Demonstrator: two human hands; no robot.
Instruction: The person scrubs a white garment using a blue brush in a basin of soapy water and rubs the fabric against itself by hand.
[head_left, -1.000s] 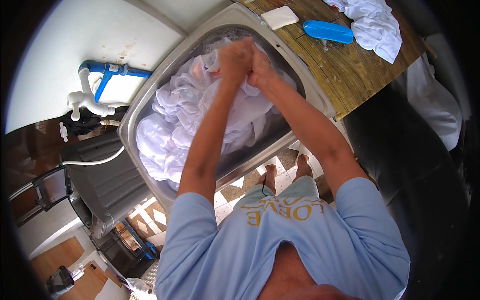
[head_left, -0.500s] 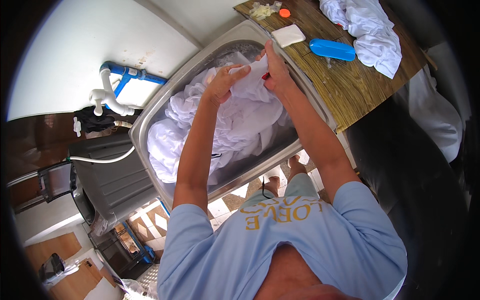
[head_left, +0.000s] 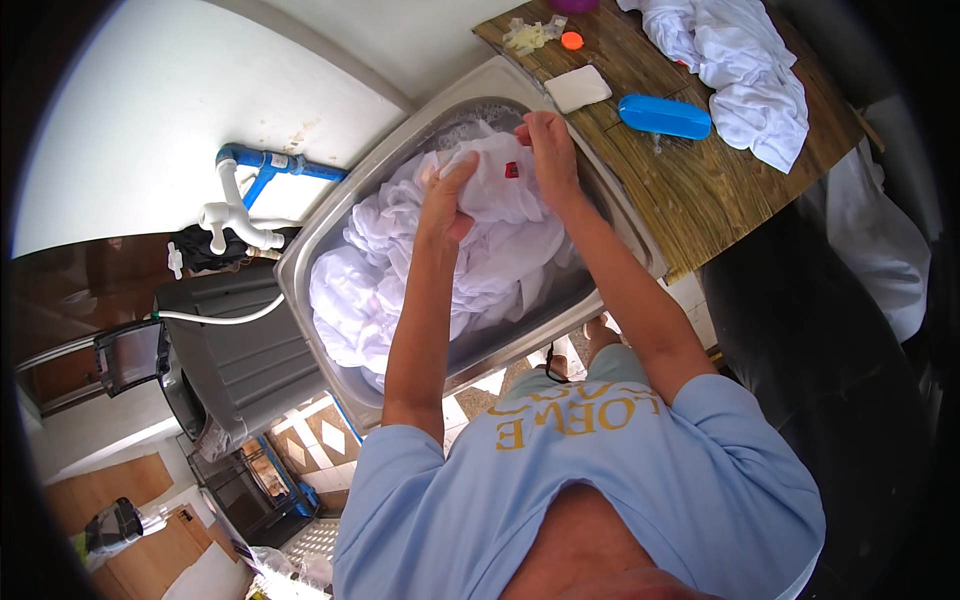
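A heap of wet white cloth (head_left: 400,250) fills the steel sink (head_left: 365,400), with suds and water around it. Over the heap my left hand (head_left: 447,200) is closed on a white garment (head_left: 490,190), its thumb lying across the fabric. At that garment's far right side is my right hand (head_left: 552,160), fingers curled against the edge; the fingertips' hold is partly hidden. A small red label (head_left: 512,170) shows on the fabric between my hands.
On the wooden counter (head_left: 690,200) to the right lie a white slab (head_left: 578,88), a blue brush-like piece (head_left: 664,117), an orange cap (head_left: 572,40) and more white cloth (head_left: 745,80). A white tap (head_left: 235,220) on blue pipe is left of the sink, above a grey machine (head_left: 240,340).
My right hand has shifted down slightly and its fingers have curled. The red label, earlier at my right thumb, now shows on the fabric between my hands. The view has tilted slightly.
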